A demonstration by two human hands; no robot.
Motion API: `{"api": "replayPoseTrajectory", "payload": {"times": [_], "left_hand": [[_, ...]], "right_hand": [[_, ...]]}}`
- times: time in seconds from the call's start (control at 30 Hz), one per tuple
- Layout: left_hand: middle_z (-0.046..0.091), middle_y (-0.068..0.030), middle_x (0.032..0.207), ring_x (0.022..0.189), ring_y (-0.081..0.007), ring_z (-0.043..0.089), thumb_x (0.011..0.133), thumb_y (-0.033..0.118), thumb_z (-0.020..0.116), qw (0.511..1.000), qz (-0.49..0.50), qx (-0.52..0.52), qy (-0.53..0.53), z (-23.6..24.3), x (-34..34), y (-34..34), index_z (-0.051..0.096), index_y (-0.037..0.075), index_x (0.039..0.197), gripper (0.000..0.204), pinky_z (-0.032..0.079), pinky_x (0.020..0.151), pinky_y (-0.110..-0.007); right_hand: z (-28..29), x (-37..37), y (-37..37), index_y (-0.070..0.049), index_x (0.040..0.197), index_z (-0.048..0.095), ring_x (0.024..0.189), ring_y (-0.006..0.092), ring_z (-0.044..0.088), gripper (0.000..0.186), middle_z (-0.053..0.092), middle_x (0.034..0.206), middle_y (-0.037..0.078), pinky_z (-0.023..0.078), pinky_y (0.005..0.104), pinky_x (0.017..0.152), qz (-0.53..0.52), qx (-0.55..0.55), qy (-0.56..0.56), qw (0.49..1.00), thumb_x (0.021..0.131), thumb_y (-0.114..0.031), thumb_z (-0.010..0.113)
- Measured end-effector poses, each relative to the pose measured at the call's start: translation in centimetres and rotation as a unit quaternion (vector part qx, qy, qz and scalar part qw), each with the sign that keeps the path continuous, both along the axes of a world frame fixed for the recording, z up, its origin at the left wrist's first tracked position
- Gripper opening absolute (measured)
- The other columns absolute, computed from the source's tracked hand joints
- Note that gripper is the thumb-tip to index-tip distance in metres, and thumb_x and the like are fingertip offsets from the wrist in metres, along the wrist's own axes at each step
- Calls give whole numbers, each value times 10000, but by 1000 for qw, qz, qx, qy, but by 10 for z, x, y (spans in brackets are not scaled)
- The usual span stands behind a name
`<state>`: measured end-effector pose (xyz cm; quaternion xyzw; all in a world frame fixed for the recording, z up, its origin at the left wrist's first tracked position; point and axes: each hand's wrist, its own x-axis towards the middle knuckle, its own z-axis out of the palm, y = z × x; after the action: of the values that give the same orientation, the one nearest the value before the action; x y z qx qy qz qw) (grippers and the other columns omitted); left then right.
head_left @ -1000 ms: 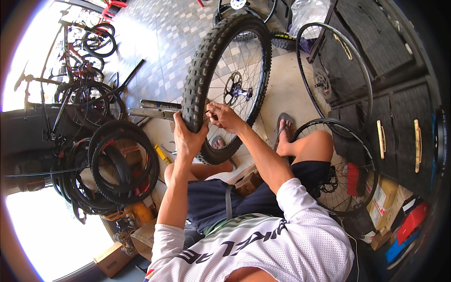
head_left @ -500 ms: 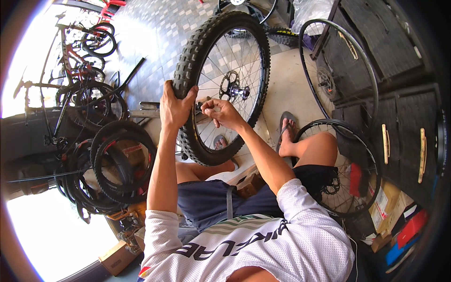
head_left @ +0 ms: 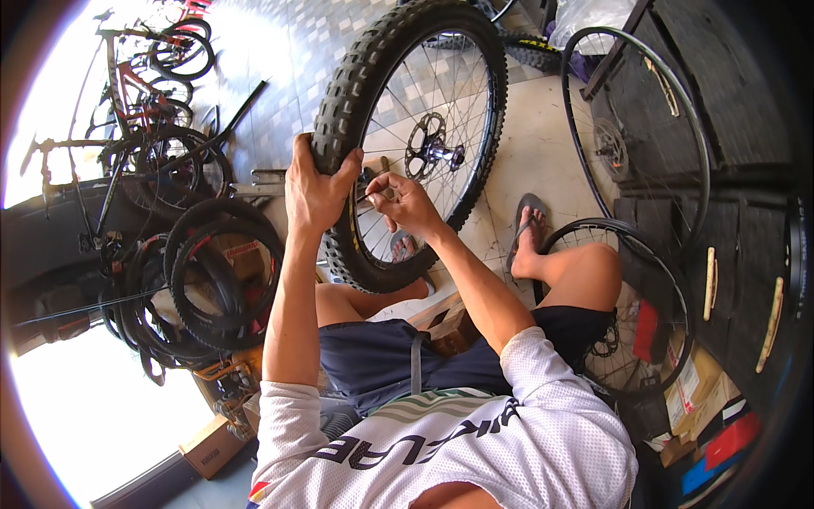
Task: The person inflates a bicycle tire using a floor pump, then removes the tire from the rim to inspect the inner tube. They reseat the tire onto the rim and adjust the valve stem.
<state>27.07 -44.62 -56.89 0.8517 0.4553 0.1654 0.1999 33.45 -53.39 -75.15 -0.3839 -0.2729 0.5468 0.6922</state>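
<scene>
A bicycle wheel (head_left: pixel 346 95) with a knobby black tyre stands upright and slightly tilted in front of me. Its spokes run to a shiny hub with a black disc rotor (head_left: pixel 418 146). My left hand (head_left: pixel 320 188) is wrapped round the tyre on its near left side, thumb over the rim edge. Close beside it, my right hand (head_left: pixel 407 204) is closed in a pinch at the inner side of the rim. Whatever lies between those fingertips is too small to make out.
Bare wheels lean at right, one against dark wooden cabinets (head_left: pixel 738 246), another (head_left: pixel 682 339) beside my knee. Several loose tyres (head_left: pixel 182 297) hang at left, with bicycles (head_left: pixel 127 110) beyond. A cardboard box (head_left: pixel 212 445) sits lower left. My sandalled feet rest below the wheel.
The wheel appears slightly higher and further right in view, and so do the cabinets and leaning wheels. Both hands keep nearly the same hold and position.
</scene>
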Motion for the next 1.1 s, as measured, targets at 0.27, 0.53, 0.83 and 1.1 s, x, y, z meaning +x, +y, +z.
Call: {"api": "replayPoseTrajectory", "payload": {"times": [0.27,0.53,0.83,1.1], "left_hand": [[697,-300,914,871,-489,690,819,383,794,999,-32,38,0,-10,-5,11,545,-42,1178,610,531,779,-496],[655,-277,983,880,-472,674,833,301,788,998,-44,35,22,-8,-6,9,606,18,1152,464,530,761,-491],[605,-253,1069,897,-445,662,830,188,763,990,-103,83,48,-15,-14,14,690,133,1098,283,538,724,-478],[576,-260,1114,908,-456,646,844,173,758,988,-101,86,79,-14,-12,16,720,188,1078,238,535,734,-491]], "right_hand": [[-5,4,3,-45,1078,620,498,84,590,124,651,874,31,490,255,449,21,45,-8,999,1009,-144,648],[-10,17,8,-57,1142,536,470,87,583,114,604,783,30,480,247,419,89,80,-75,990,1052,-124,557],[-18,12,12,-54,1134,586,447,96,572,110,612,777,50,475,258,400,99,70,2,993,1045,-111,555],[-26,-7,14,-74,1138,601,472,96,604,165,718,924,92,423,223,389,77,52,155,984,1067,-224,595]]}}
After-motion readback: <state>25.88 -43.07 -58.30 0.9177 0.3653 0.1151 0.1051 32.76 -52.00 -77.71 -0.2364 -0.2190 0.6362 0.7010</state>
